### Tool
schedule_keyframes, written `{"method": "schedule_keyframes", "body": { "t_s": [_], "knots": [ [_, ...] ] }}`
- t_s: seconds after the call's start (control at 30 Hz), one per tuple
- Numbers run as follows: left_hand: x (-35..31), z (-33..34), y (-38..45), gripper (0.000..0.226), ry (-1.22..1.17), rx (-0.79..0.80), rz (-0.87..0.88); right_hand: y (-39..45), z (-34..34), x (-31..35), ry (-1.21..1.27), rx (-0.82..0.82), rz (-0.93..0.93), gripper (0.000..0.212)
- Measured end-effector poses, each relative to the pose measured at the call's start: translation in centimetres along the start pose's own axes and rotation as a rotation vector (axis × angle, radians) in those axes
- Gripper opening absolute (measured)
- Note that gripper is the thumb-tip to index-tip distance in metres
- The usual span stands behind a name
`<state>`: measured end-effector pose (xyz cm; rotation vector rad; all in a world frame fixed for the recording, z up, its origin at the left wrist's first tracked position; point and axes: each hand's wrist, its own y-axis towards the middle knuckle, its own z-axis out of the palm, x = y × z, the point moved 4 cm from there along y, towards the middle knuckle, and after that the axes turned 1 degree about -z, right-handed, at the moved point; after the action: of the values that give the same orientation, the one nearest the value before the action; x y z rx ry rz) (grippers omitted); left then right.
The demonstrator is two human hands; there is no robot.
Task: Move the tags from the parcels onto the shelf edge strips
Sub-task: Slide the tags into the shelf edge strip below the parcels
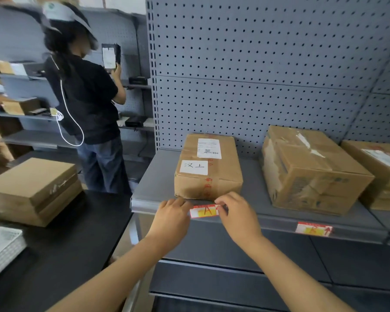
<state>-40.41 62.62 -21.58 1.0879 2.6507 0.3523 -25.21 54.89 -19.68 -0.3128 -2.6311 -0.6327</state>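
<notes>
A red, white and yellow tag lies against the shelf edge strip, just below a cardboard parcel with two white labels. My left hand pinches the tag's left end and my right hand pinches its right end. A second tag sits in the strip further right, below a larger taped parcel. A third parcel stands at the far right of the shelf.
A person in a black shirt stands at the left by other shelves, holding up a dark packet. A black table to my left carries a flat cardboard box and a white basket. Grey pegboard backs the shelf.
</notes>
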Motion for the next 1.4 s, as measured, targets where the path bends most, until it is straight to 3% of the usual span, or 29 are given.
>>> {"method": "schedule_keyframes", "body": {
  "t_s": [0.67, 1.4],
  "knots": [
    [-1.0, 1.2, 1.7, 0.021, 0.001, -0.022, -0.028, 0.4, 1.4, -1.0, -0.188, 0.093, -0.12, 0.021],
    [-1.0, 1.3, 2.4, 0.021, 0.122, 0.051, 0.004, 0.3, 1.7, -1.6, -0.093, 0.061, -0.065, 0.015]
  ]
}}
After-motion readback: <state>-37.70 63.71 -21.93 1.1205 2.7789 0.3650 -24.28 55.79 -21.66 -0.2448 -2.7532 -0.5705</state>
